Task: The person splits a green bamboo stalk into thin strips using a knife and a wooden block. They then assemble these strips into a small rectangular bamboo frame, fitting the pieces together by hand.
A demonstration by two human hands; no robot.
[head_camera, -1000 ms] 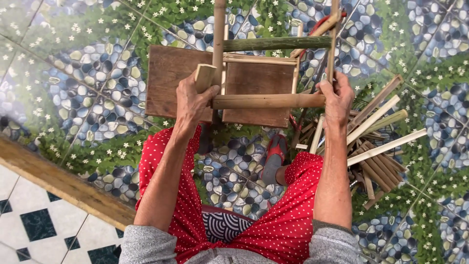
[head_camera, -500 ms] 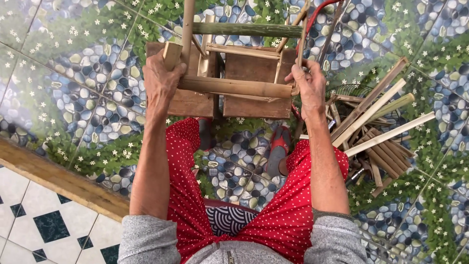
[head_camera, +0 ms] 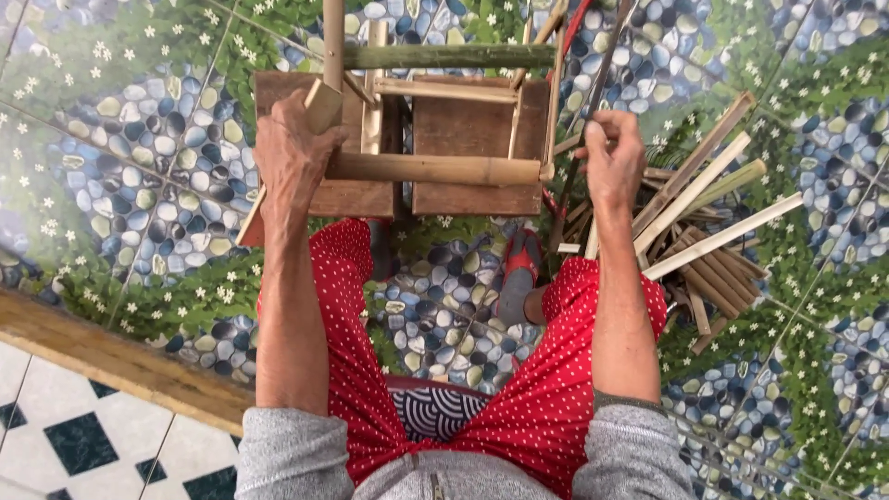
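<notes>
Bamboo frame (head_camera: 435, 167) held over wooden stool (head_camera: 472, 139).
My left hand (head_camera: 292, 157) fingers wrap its near-left corner; right hand (head_camera: 611, 162) fingers curled, pinching thin stick (head_camera: 593, 102).

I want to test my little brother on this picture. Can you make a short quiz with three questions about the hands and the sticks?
1. True or false: the left hand grips the bamboo frame.
2. Where is the pile of sticks? A) by the left knee B) on the floor to the person's right C) on the white tiles
3. Fill in: the right hand is pinching a thin ___ beside the frame.

Key
1. True: it wraps the frame's left end.
2. B
3. Strip: a dark, slender one runs up from the fingers.
</notes>
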